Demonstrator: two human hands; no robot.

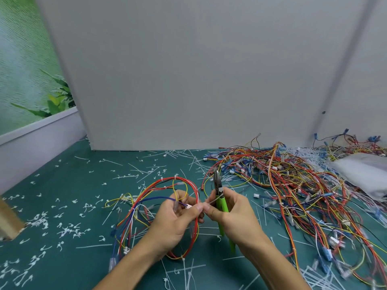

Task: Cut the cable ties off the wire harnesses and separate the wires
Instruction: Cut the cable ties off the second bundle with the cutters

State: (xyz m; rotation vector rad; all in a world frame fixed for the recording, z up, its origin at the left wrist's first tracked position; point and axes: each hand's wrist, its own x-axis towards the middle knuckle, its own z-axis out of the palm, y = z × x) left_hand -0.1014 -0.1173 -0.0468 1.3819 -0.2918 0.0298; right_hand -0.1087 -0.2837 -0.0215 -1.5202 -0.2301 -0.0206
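My left hand (178,218) grips a looped wire harness (159,189) of red, yellow, blue and white wires, held just above the green mat. My right hand (230,214) holds green-handled cutters (219,197) with the jaws pointing up and away. Its thumb and forefinger also pinch a white cable tie (211,201) that runs between my two hands. Small white cable ties still bind the harness at a few spots along the loop.
A large tangled pile of wires (293,185) covers the mat on the right, next to a clear plastic bag (362,174). Cut white tie scraps (69,229) litter the green mat (62,185). A grey panel (188,80) stands behind, and a wooden block (8,225) at the left edge.
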